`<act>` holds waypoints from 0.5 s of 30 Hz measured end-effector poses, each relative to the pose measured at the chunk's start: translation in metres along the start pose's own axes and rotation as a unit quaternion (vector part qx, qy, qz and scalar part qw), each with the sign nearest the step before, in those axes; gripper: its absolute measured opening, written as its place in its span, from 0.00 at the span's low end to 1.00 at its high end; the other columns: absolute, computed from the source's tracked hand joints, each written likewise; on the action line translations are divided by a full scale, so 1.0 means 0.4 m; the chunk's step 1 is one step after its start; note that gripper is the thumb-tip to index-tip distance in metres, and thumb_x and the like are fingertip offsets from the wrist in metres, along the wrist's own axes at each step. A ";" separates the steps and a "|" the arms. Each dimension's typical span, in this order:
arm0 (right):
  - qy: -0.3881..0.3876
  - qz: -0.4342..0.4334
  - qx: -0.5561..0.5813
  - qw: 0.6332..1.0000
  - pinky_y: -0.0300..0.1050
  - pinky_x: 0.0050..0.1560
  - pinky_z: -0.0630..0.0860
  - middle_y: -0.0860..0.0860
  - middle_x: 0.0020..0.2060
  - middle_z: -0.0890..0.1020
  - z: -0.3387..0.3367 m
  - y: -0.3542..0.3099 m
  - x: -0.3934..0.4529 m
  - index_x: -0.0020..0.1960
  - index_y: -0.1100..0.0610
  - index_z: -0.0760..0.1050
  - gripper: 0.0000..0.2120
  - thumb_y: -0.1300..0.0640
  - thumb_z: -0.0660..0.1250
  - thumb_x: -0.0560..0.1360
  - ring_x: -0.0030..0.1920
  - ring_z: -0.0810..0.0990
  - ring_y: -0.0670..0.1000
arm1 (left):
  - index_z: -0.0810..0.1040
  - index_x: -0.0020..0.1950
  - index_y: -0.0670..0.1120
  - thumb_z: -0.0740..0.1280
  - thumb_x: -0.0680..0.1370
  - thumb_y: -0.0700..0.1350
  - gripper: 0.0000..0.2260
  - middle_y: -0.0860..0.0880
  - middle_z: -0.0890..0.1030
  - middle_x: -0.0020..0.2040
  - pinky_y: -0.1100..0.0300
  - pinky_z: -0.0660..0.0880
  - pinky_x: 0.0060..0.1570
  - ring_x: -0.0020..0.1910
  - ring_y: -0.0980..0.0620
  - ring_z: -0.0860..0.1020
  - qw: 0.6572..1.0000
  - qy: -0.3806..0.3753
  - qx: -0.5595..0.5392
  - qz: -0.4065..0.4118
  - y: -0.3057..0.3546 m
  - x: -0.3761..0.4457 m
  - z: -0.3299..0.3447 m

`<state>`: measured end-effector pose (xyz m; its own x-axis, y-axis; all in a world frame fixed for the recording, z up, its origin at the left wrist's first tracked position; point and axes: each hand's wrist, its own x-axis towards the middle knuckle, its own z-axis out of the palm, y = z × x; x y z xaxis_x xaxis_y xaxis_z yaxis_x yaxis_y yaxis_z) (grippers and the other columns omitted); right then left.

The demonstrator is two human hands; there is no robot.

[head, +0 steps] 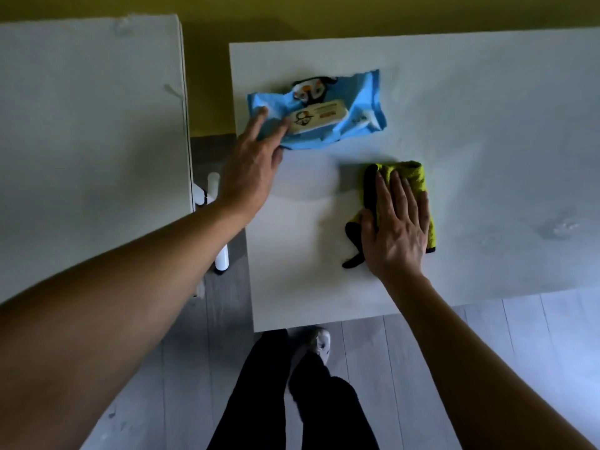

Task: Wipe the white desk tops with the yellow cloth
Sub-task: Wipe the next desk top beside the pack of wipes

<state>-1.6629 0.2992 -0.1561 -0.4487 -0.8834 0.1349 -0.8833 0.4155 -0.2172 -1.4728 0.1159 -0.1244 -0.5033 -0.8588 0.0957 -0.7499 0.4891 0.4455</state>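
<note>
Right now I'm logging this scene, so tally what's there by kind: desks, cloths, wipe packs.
White desks: 2 (left desk, right desk)
Yellow cloths: 1 (yellow cloth)
Blue wipe packs: 1 (wipe pack)
Total: 4

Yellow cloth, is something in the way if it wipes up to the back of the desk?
Yes. The blue wipes pack lies on the desk, up and left of the yellow cloth. The left hand touches it.
</note>
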 end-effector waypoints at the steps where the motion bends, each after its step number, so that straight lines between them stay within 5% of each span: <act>1: 0.000 0.011 -0.002 1.000 0.57 0.81 0.49 0.54 0.80 0.62 0.003 -0.008 0.004 0.81 0.52 0.59 0.30 0.45 0.55 0.81 0.81 0.57 0.54 | 0.69 0.80 0.48 0.64 0.86 0.44 0.22 0.38 0.64 0.81 0.47 0.73 0.70 0.76 0.38 0.69 1.000 0.010 -0.005 -0.020 -0.018 -0.008 -0.010; 6: -0.007 0.047 0.002 0.999 0.59 0.80 0.48 0.55 0.80 0.61 0.039 -0.111 0.076 0.82 0.52 0.55 0.31 0.45 0.54 0.81 0.81 0.55 0.55 | 0.72 0.78 0.46 0.63 0.86 0.45 0.19 0.38 0.68 0.78 0.47 0.76 0.66 0.72 0.38 0.74 0.997 0.054 0.002 -0.059 -0.057 -0.004 -0.045; 12: -0.069 -0.132 0.042 0.988 0.59 0.80 0.46 0.54 0.81 0.55 0.067 -0.299 0.072 0.83 0.53 0.52 0.32 0.41 0.43 0.83 0.82 0.50 0.54 | 0.73 0.77 0.45 0.65 0.85 0.43 0.19 0.38 0.69 0.78 0.48 0.75 0.66 0.72 0.38 0.73 0.996 0.066 0.018 -0.061 -0.050 -0.020 -0.039; 15: -0.064 -0.160 0.032 0.985 0.58 0.81 0.46 0.53 0.81 0.56 0.069 -0.261 0.088 0.83 0.52 0.52 0.30 0.42 0.47 0.84 0.82 0.51 0.53 | 0.75 0.76 0.44 0.65 0.84 0.42 0.19 0.38 0.70 0.78 0.48 0.76 0.66 0.73 0.37 0.74 0.992 0.102 0.023 -0.074 -0.052 -0.041 -0.045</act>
<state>-1.5830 0.2186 -0.1552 -0.1254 -0.9885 0.0840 -0.9644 0.1016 -0.2440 -1.4411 0.1169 -0.1192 -0.2911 -0.9327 0.2129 -0.8301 0.3569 0.4285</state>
